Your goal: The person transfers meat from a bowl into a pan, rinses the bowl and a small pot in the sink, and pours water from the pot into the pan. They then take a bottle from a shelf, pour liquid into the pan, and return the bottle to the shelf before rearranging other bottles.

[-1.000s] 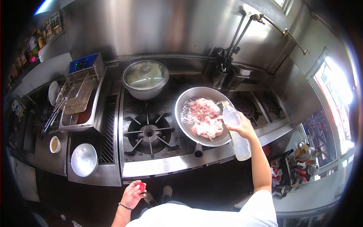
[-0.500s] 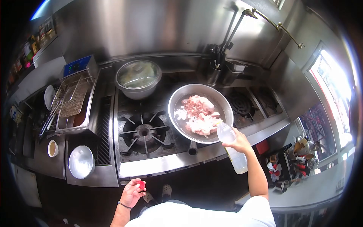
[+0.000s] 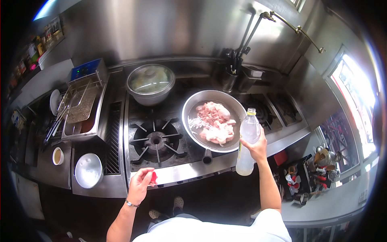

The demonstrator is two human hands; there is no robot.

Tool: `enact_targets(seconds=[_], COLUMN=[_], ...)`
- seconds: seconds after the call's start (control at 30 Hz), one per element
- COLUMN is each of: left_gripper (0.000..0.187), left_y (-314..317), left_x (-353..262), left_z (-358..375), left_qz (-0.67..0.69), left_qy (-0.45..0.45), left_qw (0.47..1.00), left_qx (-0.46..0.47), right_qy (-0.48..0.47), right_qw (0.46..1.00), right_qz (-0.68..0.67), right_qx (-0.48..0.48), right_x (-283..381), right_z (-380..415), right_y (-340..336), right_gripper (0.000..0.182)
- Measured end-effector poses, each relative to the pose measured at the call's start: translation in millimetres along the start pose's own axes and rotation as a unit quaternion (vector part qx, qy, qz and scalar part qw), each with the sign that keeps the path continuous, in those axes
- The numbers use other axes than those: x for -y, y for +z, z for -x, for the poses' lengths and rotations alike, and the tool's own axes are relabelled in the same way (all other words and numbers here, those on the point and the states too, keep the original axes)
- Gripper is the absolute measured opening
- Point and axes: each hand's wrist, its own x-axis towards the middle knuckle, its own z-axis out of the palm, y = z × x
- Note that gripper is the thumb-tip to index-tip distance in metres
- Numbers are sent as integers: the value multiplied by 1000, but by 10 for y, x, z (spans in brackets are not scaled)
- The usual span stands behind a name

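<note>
My right hand (image 3: 257, 146) is wrapped round a clear plastic bottle (image 3: 244, 158) of cloudy liquid, held upright with its mouth uncapped. The bottle is beside the right rim of a wide metal pan (image 3: 189, 135). In that pan lie pale pink pieces of raw meat (image 3: 215, 121) in shallow liquid, with white bits at the left. My left hand (image 3: 140, 183) pinches a red bottle cap (image 3: 153, 177) near the front edge of the stove, below the bare burner (image 3: 155, 140).
A lidded pot (image 3: 150, 86) stands behind the front burner. To the left are a deep fryer (image 3: 82, 107), a metal bowl (image 3: 88, 171) and a small cup (image 3: 58, 156). A utensil holder (image 3: 229, 80) stands at the back. Several utensils (image 3: 322, 161) lie at the right.
The bottle has gone from tilted over the pan to upright, at its right side. My left hand has risen toward the stove edge with the red cap.
</note>
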Motion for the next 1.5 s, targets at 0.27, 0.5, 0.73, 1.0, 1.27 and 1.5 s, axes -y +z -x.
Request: enact_targets(seconds=[0.27,0.5,0.73,1.0,1.27,1.5], left_gripper=[26,28,33,35,30,35], left_y=[536,-10,-1574,-3199,-4434,-5364], left_x=[-1128,-1791,-2087,-2483,-2649,-2784], left_z=[-233,177,1330,2721,3543,3731], left_qz=[-122,-225,-416,-577,-568,-577], left_qy=[197,354,450,261,221,175], left_qw=[971,907,761,680,675,727], left_qx=[54,-36,-213,-370,-415,-328], right_qy=[-180,-280,-371,-345,-388,-397], right_qw=[983,958,904,883,833,809], right_qz=[-35,-21,-162,-202,-247,-295], right_qx=[-8,51,135,246,307,318], right_x=[1006,2264,3459,4749,5644,5985], right_z=[201,1090,2269,3669,4492,4885], right_y=[385,1308,2484,3763,4829,5605], right_gripper=[85,89,87,90,89,89])
